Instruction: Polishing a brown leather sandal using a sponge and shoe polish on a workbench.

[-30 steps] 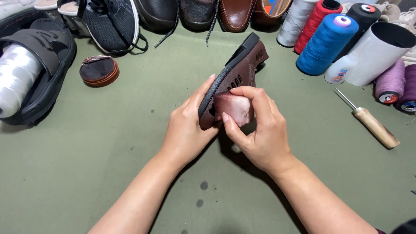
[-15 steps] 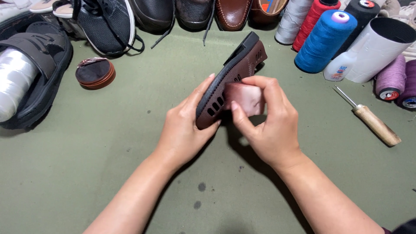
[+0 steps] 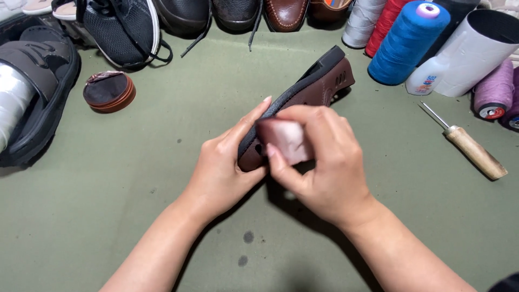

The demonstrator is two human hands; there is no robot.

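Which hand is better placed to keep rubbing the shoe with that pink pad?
The right hand. It already pinches the pink pad against the side of the brown shoe, while the left hand grips the sole edge and steadies it, so it is not free.

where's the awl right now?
Head view, right side: the wooden-handled awl lies on the green table, below the white bottle, right of the right hand.

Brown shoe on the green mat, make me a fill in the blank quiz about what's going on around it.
1. The left hand holds the brown shoe by its ____ end.
2. The right hand presses a ____ cloth on the shoe.
3. The wooden-handled awl lies on the ____ mat.
4. The thread cone beside the white bottle is ____.

Missing words: near; pink; green; blue
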